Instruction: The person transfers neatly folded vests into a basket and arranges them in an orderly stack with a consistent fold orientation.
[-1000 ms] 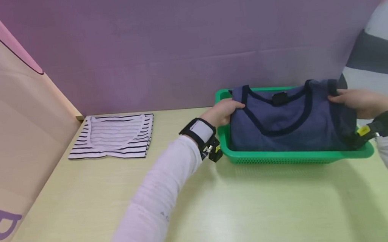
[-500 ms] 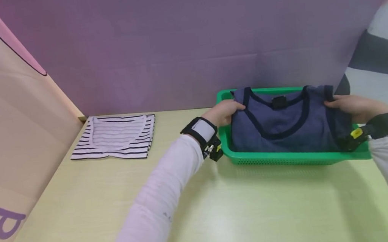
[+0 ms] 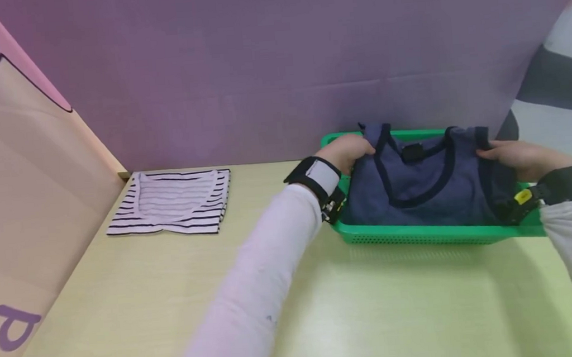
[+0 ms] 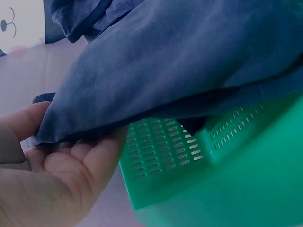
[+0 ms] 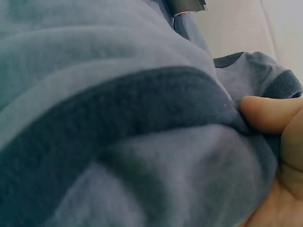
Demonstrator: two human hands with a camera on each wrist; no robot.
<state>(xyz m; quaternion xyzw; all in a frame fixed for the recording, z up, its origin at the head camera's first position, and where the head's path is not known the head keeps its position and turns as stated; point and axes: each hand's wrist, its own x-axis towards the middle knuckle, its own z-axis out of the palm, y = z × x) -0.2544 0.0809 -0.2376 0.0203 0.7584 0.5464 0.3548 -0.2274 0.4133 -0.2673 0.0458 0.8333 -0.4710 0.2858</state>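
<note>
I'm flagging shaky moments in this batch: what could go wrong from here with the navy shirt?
The left hand pinches only an edge of the navy shirt, so that corner might slip free. Its top corners look uneven, so the fabric could bunch. The right wrist mount looks close to the green basket and might bump it.

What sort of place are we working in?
Probably a staged indoor work corner for clothes: a pale table, a purple backdrop behind it, and a navy shirt held at a green basket.
</note>
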